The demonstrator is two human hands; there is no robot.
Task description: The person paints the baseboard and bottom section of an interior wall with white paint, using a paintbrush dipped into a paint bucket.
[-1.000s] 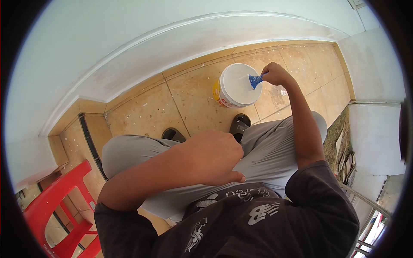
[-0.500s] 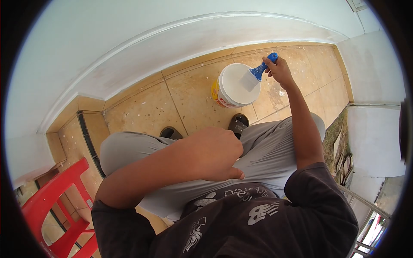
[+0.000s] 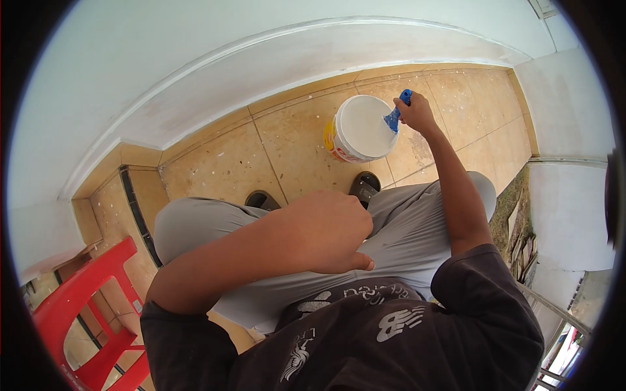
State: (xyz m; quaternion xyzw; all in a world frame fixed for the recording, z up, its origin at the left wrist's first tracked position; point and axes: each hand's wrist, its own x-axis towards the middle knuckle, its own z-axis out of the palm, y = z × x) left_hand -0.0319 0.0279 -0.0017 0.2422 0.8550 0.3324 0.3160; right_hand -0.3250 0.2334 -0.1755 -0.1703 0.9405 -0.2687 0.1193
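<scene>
A blue-handled paintbrush (image 3: 392,121) is gripped near the top of its handle by my right hand (image 3: 415,112), its fingers closed round it. The brush points down into a white bucket (image 3: 349,154) with yellow and red print on its side, and its bristle end is out of sight in the white paint (image 3: 369,127). My left hand (image 3: 329,231) hangs over my lap, back up and away from the bucket. Its thumb sticks out to the right, while the other fingers bend down out of sight beneath the palm.
Tan floor tiles (image 3: 215,171) with white specks lie around the bucket. A white wall (image 3: 261,72) curves along the far side. My sandals (image 3: 365,187) stand just before the bucket. At lower left is a red plastic chair (image 3: 85,293); a low step (image 3: 145,199) lies beyond it.
My right hand has lowered and turned the paintbrush more upright. Its pale bristles, visible across the bucket's mouth before, are now down in the paint. My left hand has stayed put.
</scene>
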